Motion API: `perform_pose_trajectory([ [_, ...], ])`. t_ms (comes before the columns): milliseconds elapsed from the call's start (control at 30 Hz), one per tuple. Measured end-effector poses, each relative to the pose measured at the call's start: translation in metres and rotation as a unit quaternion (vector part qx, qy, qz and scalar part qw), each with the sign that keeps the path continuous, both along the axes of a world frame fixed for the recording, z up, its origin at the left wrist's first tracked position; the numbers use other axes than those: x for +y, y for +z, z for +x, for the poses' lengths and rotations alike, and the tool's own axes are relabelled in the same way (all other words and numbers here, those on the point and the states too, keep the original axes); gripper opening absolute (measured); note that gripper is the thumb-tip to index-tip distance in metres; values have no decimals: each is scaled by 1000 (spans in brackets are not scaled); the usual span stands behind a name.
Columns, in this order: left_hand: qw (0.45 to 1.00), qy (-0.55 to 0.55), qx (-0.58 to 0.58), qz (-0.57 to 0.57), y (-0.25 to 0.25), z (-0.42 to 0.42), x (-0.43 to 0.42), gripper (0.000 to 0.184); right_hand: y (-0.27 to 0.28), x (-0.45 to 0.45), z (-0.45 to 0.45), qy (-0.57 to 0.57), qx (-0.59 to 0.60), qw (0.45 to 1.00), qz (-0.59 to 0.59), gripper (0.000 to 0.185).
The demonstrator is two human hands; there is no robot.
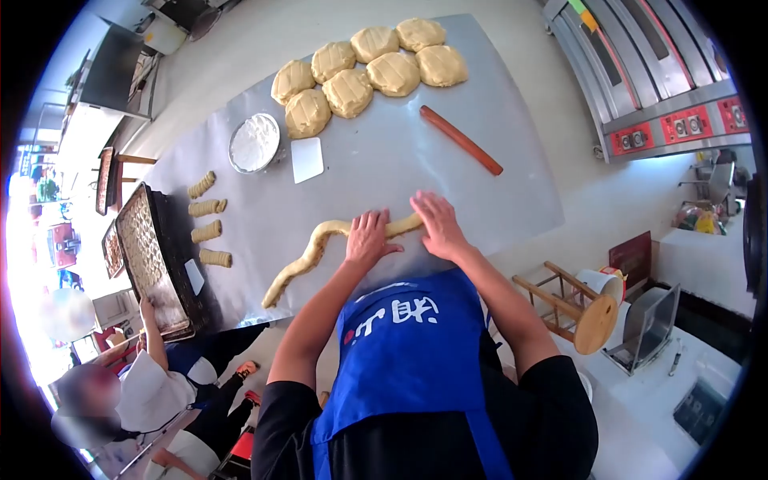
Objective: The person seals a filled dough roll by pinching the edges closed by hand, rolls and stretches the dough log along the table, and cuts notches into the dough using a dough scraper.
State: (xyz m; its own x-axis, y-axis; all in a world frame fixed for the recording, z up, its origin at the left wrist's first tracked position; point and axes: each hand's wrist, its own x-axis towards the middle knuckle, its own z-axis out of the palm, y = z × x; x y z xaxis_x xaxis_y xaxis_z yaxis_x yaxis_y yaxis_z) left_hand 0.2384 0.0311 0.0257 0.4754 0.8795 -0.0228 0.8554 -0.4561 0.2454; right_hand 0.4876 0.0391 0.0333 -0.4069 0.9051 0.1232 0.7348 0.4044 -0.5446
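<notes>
A long, wavy rope of dough (308, 256) lies across the metal table (360, 160) near its front edge. My left hand (368, 238) rests flat on the middle of the rope, fingers extended. At the rope's right end, my right hand (438, 224) lies over the dough with its fingers spread. Beyond them are several large dough mounds (350, 93), scored on top. A reddish rolling pin (462, 141) lies to the right, and a white scraper (307, 160) is beside a bowl of white powder (254, 143).
Several short ridged dough pieces (206, 232) line the table's left side, near a black tray (152, 256) touched by a co-worker's hand (147, 310). A wooden stool (576, 312) stands at right, below an oven (656, 88).
</notes>
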Motion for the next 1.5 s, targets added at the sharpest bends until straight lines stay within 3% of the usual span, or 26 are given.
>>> perform_pose_trajectory([
  [67, 997, 62, -11, 39, -5, -10, -5, 94, -7, 0, -9, 20, -8, 1000, 1, 83],
  [133, 998, 66, 17, 6, -22, -17, -8, 88, -9, 2, -17, 48, -17, 999, 1, 79],
  [200, 995, 82, 43, -26, -30, -23, -8, 82, -8, 10, -23, 62, -73, 991, -91, 60],
  [267, 996, 9, -19, -83, -24, -29, -3, 75, -19, 9, -15, 84, -77, 991, -75, 56],
  [300, 987, -26, 3, -160, -4, -31, 1, 84, -23, 13, -10, 94, -82, 990, -61, 52],
  [333, 988, -8, 0, -156, 2, -38, 0, 84, -17, 16, -7, 112, -84, 989, -55, 52],
  [400, 994, 62, -88, 12, 14, -55, -8, 89, 3, 14, -2, 97, -110, 986, -79, 53],
  [433, 987, 135, -77, 37, 23, -65, -10, 100, 17, 14, -8, 95, -128, 983, -92, 65],
  [533, 970, 226, 2, 92, -4, -109, -24, 98, 11, 8, -36, 101, -72, 992, -23, 81],
  [567, 971, 236, -36, -36, -9, -119, -29, 93, 9, 6, -49, 106, -74, 991, -23, 81],
  [633, 974, 215, -26, -65, -7, -124, -35, 91, 3, 10, -89, 152, -43, 984, -81, 99],
  [700, 978, 174, -38, -106, -12, -133, -41, 89, -7, 12, -130, 175, -18, 982, -63, 102],
  [767, 983, 165, -48, -72, -11, -146, -49, 89, -13, 9, -162, 198, -22, 978, -57, 106],
  [867, 982, 181, -56, 9, 12, -159, -67, 92, -11, 4, -186, 213, -56, 975, -37, 105],
  [933, 969, 233, 71, -50, 11, -179, -81, 82, -19, 1, -192, 220, -22, 975, -17, 104],
  [1000, 963, 245, 79, -78, -6, -195, -95, 75, -34, 7, -199, 208, -35, 976, -49, 88],
  [1067, 971, 194, 3, -141, -38, -213, -99, 70, -38, 20, -202, 236, -45, 963, -122, 75],
  [1100, 983, 138, -7, -118, -37, -221, -106, 70, -37, 25, -201, 251, -60, 948, -187, 71],
  [1167, 996, 65, -8, -58, -22, -227, -112, 73, -36, 26, -194, 288, -84, 937, -178, 68],
  [1233, 997, 61, 36, -3, 12, -233, -124, 78, -22, 15, -188, 284, -84, 953, -65, 75],
  [1333, 995, 96, 26, -1, -16, -239, -129, 78, 1, -7, -195, 262, -98, 960, 23, 81],
  [1400, 995, 95, 14, -27, -30, -246, -125, 77, -9, -9, -197, 267, -116, 957, 11, 80],
  [1500, 995, 91, 12, -37, -18, -255, -122, 76, -30, 5, -191, 269, -84, 954, -100, 88],
])
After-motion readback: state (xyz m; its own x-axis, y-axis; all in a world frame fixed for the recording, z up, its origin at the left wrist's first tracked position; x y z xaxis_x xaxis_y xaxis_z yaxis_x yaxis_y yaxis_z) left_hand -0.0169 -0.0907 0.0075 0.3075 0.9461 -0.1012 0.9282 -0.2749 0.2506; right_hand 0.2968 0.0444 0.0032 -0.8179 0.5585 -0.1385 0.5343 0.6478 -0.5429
